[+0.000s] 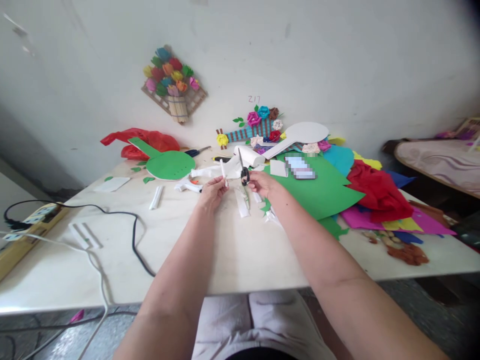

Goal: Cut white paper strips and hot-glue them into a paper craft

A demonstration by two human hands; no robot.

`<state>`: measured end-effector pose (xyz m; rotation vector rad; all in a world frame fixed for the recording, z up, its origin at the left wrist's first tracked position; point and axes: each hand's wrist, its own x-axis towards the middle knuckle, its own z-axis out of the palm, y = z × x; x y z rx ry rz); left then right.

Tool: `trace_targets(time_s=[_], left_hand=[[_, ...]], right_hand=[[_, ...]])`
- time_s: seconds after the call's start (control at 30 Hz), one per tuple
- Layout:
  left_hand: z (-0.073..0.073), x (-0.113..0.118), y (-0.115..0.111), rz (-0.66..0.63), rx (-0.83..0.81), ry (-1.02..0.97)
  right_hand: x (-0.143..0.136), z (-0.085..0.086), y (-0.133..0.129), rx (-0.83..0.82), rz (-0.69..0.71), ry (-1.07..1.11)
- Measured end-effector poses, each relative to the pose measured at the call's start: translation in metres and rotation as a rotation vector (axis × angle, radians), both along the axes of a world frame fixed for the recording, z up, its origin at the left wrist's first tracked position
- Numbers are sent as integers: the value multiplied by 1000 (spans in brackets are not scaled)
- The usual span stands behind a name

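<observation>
My left hand (214, 192) is closed around a narrow white rolled strip (224, 171), which points up from the fingers. My right hand (260, 183) grips a pair of scissors (244, 175) by the black handles, blades pointing up and away. The strip and the scissors are apart, a small gap between them. Beneath the hands lie white paper scraps (243, 204). A white glue gun (188, 186) rests just left of my left hand. Behind the hands is a white paper roll (249, 156). Two white rolled strips (156, 197) lie farther left.
A green paddle-shaped board (170, 165) stands back left, with red crepe paper (150, 141) behind it. Green sheets (322, 187), a phone (300, 166) and coloured paper (378, 190) cover the right side. A black cable (134, 235) and power strip (32, 227) lie left.
</observation>
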<state>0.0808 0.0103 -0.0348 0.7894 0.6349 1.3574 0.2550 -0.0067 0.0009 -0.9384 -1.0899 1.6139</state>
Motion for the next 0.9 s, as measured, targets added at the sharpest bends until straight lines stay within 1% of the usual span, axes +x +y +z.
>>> trace_targets(time_s=[0.07, 0.13, 0.27, 0.4, 0.53, 0.6, 0.7, 0.8, 0.9], left_hand=[[0, 0, 0, 7, 5, 11], [1, -1, -1, 15, 2, 26], [3, -2, -3, 26, -24, 60], [4, -3, -4, 31, -22, 66], [3, -3, -4, 13, 3, 52], [2, -2, -3, -1, 15, 42], [2, -2, -2, 1, 12, 22], [1, -2, 0, 6, 11, 1], [1, -3, 2, 21, 13, -12]], right_hand=[[-1, -1, 0, -5, 35, 88], [-4, -3, 1, -9, 12, 122], [-5, -6, 2, -8, -75, 88], [-3, -10, 3, -2, -58, 99], [-5, -8, 2, -13, -87, 87], [-8, -6, 1, 3, -83, 22], [-14, -7, -1, 88, -65, -137], [-22, -10, -4, 193, -94, -308], [-32, -13, -8, 247, -131, -472]])
